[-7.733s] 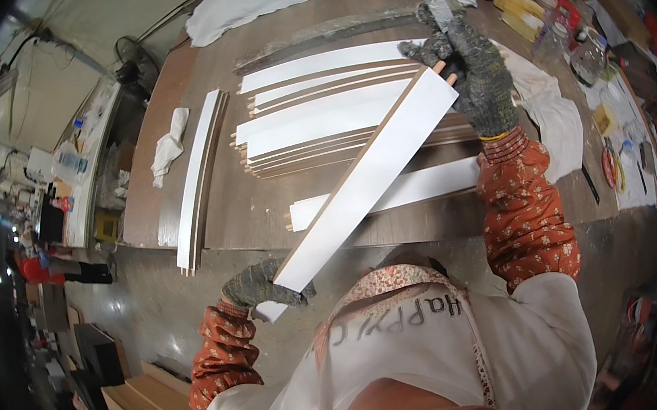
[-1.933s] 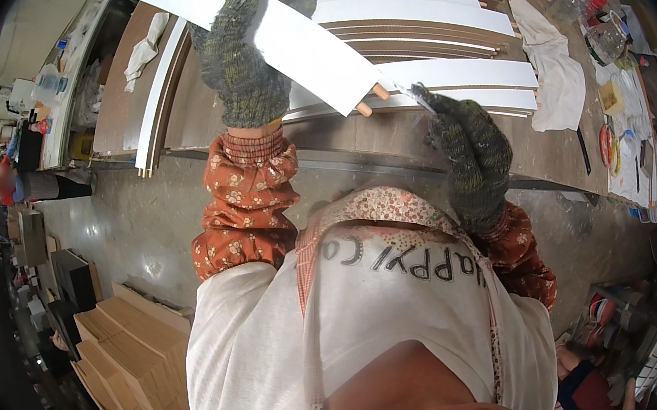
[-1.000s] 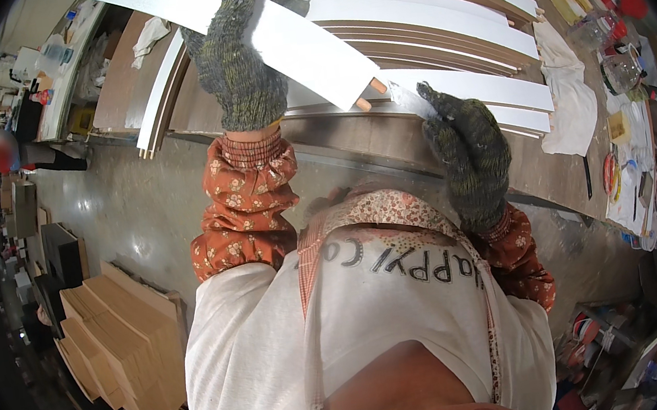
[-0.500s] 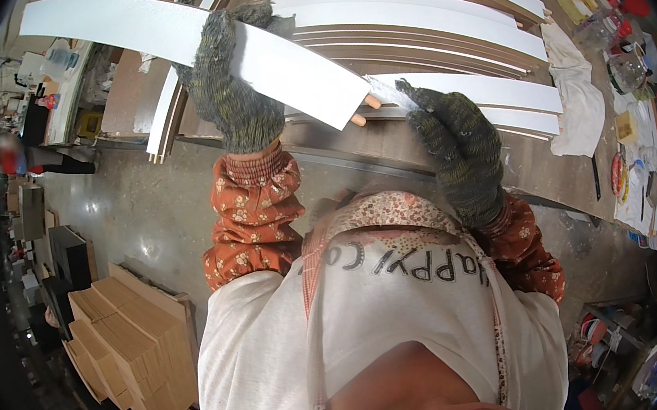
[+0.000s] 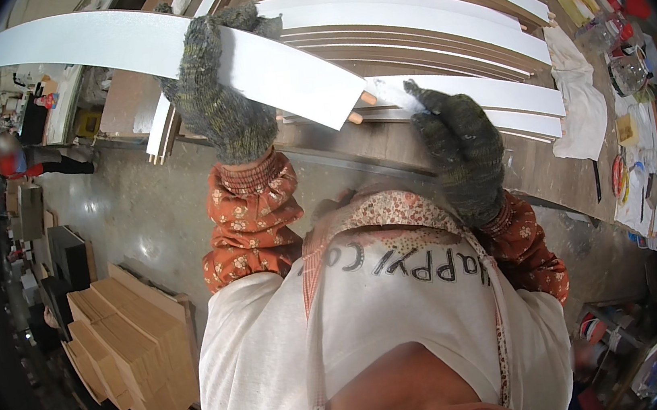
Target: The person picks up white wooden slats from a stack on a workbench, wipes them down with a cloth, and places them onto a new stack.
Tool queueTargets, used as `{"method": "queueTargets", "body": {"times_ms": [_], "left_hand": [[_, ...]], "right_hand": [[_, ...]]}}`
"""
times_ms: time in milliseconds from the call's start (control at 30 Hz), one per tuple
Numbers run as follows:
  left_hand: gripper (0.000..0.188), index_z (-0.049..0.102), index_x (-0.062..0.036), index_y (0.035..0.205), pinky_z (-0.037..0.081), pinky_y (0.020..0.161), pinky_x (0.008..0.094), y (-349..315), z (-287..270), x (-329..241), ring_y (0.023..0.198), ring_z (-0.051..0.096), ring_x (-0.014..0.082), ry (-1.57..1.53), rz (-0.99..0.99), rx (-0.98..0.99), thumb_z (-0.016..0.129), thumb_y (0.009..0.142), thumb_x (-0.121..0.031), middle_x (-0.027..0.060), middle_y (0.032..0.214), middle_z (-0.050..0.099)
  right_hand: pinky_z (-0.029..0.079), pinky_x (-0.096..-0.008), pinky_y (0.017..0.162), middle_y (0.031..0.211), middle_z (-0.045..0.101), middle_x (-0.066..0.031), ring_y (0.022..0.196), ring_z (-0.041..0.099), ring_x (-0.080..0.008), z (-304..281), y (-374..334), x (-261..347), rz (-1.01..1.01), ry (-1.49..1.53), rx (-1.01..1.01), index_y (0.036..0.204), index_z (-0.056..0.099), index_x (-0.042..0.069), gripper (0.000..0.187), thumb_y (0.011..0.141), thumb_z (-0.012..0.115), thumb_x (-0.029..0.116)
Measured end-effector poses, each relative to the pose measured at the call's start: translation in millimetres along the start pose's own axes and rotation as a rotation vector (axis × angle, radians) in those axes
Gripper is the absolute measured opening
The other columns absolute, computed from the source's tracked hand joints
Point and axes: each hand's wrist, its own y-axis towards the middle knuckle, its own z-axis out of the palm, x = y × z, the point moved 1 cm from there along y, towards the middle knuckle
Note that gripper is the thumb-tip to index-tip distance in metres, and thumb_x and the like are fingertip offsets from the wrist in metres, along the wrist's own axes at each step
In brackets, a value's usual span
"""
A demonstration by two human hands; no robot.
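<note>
My left hand [image 5: 222, 87], in a dark knitted work glove, is wrapped round a long white board [image 5: 293, 75] and holds it raised above the table. Two wooden dowels [image 5: 362, 107] stick out of the board's right end. To the right of that end is my right hand [image 5: 461, 141], gloved the same way, with its fingers pressed together. At its fingertips shows a thin, whitish, blurred piece [image 5: 397, 93], whose kind I cannot make out. This piece lies close to the dowel end of the board.
Several white boards with brown edges [image 5: 404, 14] lie stacked on the brown table [image 5: 551, 167]. A white cloth [image 5: 575, 96] lies at the table's right. Brown cardboard sheets [image 5: 130, 349] are piled on the floor at lower left. Another person [image 5: 40, 159] is at far left.
The white board has shifted left with my left hand, and its far left end has dropped lower in view. My right hand has hardly moved.
</note>
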Motion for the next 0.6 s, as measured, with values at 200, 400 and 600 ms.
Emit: {"method": "queueTargets", "body": {"times_ms": [200,400,600], "left_hand": [[0.029,0.054,0.002,0.112,0.053,0.078,0.0333,-5.3,-18.1,13.7,0.09,0.062,0.0235,-0.015,-0.03,0.033,0.052,0.087,-0.013,0.0156,0.105,0.061],[0.032,0.055,0.0043,0.107,0.056,0.068,0.0305,4.8,-22.1,0.0,0.079,0.065,0.0222,-0.135,-0.147,0.08,0.049,0.089,-0.021,0.017,0.092,0.063],[0.036,0.058,-0.0007,0.105,0.048,0.084,0.0333,-3.0,-41.8,8.9,0.094,0.06,0.0218,0.054,-0.247,0.043,0.069,0.076,-0.019,0.011,0.104,0.061]], "right_hand": [[0.043,-0.0275,0.061,0.086,0.056,-0.0071,0.07,0.051,-0.015,1.9,6.4,10.7,0.133,0.209,0.112,0.112,0.056,0.002,0.034,0.079,0.061,0.011],[0.037,-0.0232,0.049,0.073,0.051,-0.0009,0.057,0.043,-0.0077,8.3,6.1,-0.2,-0.045,0.139,0.027,0.11,0.056,0.001,0.041,0.079,0.067,0.026],[0.043,-0.0224,0.053,0.075,0.058,-0.0044,0.061,0.052,-0.0097,7.9,3.9,-1.8,0.391,0.523,0.26,0.104,0.058,0.0,0.022,0.086,0.057,0.014]]}}
